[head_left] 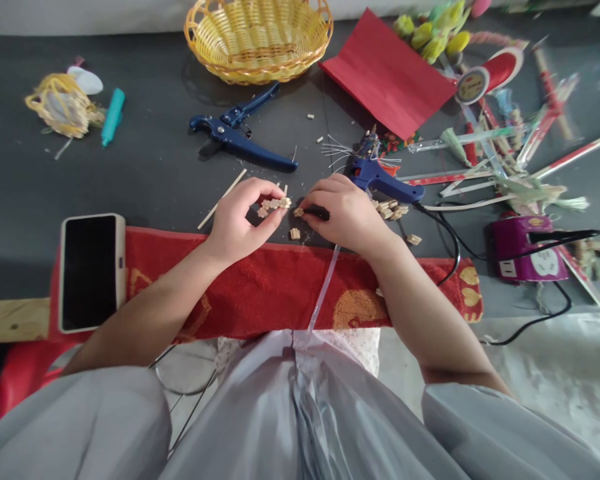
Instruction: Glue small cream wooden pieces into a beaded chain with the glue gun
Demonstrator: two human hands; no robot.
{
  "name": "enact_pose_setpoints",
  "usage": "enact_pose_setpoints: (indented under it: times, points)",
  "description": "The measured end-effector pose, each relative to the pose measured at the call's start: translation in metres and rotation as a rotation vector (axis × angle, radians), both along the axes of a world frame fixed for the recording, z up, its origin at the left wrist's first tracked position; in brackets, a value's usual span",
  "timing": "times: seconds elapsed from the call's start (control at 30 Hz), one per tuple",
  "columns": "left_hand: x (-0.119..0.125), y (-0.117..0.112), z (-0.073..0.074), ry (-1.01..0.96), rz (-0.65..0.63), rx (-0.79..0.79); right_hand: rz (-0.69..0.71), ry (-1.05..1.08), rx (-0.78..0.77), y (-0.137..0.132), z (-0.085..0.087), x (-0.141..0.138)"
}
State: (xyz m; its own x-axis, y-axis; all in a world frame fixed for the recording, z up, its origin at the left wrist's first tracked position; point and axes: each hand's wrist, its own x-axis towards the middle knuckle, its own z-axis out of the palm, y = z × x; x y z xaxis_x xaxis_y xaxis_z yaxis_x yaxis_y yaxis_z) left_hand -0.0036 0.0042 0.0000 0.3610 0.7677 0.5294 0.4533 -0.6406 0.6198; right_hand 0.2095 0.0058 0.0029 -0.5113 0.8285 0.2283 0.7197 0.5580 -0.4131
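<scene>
My left hand (240, 217) pinches a curved cluster of short pale wooden stick pieces (270, 208) between thumb and fingers. Close beside it, a tiny bundle of the same stick pieces (299, 212) sits at the fingertips of my right hand (343, 210). Something dark and narrow (317, 213) shows under the right fingers; its kind is unclear. Below the hands lies another loose stick bundle (295, 234). More bundles (391, 209) are heaped right of my right hand, partly hidden by it. A blue glue gun (387, 181) rests just beyond that hand.
Further back are a blue cutter (245, 140), a yellow basket (260, 47) and red paper (387, 73). A phone (93, 273) lies on a red towel (260, 287) along the front edge. Cords run from a purple power socket (525, 248) at right, near scattered straws and ribbon spool (500, 70).
</scene>
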Motion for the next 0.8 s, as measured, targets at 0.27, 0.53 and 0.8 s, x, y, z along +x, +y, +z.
enact_pose_setpoints:
  times: [0.27, 0.53, 0.8]
  points:
    - [0.0, 0.0, 0.0, -0.003, -0.008, 0.01, 0.009, -0.018, 0.002, 0.0, 0.003, 0.008]
    - [0.0, 0.0, 0.0, 0.013, -0.009, 0.029, 0.242, 0.035, 0.088, -0.008, 0.002, 0.0]
    - [0.0, -0.001, 0.001, 0.023, -0.001, 0.013, 0.243, -0.067, 0.073, -0.007, -0.001, -0.001]
